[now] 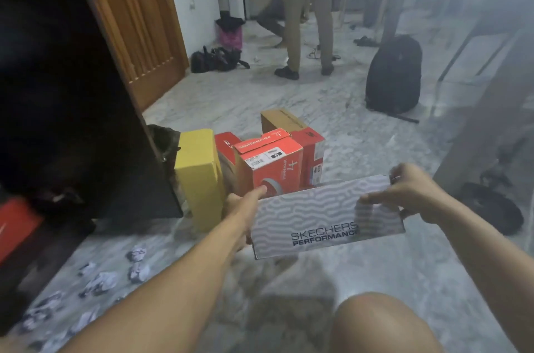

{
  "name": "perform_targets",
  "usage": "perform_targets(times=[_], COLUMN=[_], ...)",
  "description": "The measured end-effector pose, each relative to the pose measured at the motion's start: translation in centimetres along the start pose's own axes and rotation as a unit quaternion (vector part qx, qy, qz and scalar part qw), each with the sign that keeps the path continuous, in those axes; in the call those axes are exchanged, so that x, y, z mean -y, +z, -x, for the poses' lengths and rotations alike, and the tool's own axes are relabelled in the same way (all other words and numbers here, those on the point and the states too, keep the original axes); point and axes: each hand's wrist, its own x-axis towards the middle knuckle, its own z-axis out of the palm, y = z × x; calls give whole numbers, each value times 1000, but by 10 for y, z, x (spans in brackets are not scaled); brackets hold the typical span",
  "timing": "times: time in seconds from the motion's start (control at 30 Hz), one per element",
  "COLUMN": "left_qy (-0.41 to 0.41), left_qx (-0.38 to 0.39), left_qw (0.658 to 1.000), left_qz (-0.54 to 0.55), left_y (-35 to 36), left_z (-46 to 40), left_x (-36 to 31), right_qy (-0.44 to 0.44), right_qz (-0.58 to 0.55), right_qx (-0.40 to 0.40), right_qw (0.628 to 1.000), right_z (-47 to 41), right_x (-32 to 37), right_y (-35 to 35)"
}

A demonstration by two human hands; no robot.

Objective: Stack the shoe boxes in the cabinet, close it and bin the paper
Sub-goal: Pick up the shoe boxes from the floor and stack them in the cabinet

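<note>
While hands (326,202) hold a grey box (318,217), crumpled paper (99,282) litters marble floor (375,280).

Dim, hazy indoor light washes the scene. Right of the grey patterned shoe box (326,215) a milky veil softens everything; left of it the cabinet (57,92) interior sinks into black. Edges bend and blur, and a soft shadow lies below the box.

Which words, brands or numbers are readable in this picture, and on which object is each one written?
"SKECHERS PERFORMANCE": on the grey patterned box held by both hands.
"PERFORMANCE": on the lid of the front red box.
"4": on the side of that red box.
"9": on its white label; the barcode digits are too small to read.
Print on the brown box and the rear red box: too blurred to read.
</note>
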Motion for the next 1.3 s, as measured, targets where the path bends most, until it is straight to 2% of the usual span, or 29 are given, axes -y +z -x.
perform_targets(times=[0.4,0.6,0.77,0.87,0.97,1.17,1.3], left_qy=[67,128,195,223,285,319,345], left_qx=[-175,-290,-316,-317,-346,-326,-370], left_qw=[981,947,925,917,888,878,850], left_qz=[54,57,78,99,107,149,146], left_y=[-182,-276,-349,-385,-412,-483,-518], left_z=[54,96,128,143,161,170,161], left_x=[-53,-95,-143,-173,-202,-253,-279], right_qy=[-190,-261,-334,-384,-430,-502,-523], right_qz=[-37,-84,-142,-167,-183,-230,-231], right_qx=[92,110,143,127,89,18,-6], right_qw=[977,955,921,899,880,833,820], right_z=[79,120,157,175,193,214,221], right_x=[150,230,296,331,362,421,457], right_y=[76,120,142,153,166,192,213])
